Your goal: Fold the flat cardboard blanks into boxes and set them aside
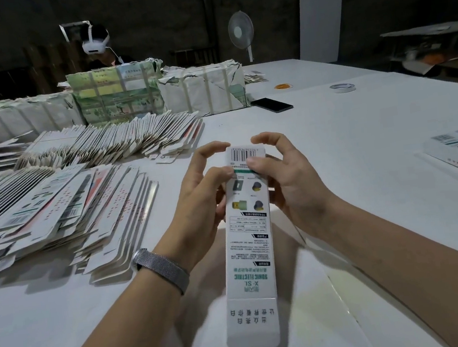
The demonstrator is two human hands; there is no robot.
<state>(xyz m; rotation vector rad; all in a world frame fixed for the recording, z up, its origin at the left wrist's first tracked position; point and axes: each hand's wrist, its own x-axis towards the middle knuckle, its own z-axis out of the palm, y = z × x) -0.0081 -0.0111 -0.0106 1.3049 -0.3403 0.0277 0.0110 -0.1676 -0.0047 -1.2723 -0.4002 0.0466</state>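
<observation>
Cardboard box [246,229], long & narrow, is up off the tabletop [347,135] near its front edge, between my hands. Left hand [197,203] curls round its left side, thumb on the printed face; right hand [283,181] does the same on the right, thumb by the barcode flap, index fingers raised over the far end. Near flap looks open. Risk, imo: pressing the far flap off-line would crease it or buckle the thin wall; squeezing too hard flattens the tube. Flat blanks [53,212] fanned at the left edge could slide if my wrist w/ the watch band [161,269] brushes them
</observation>
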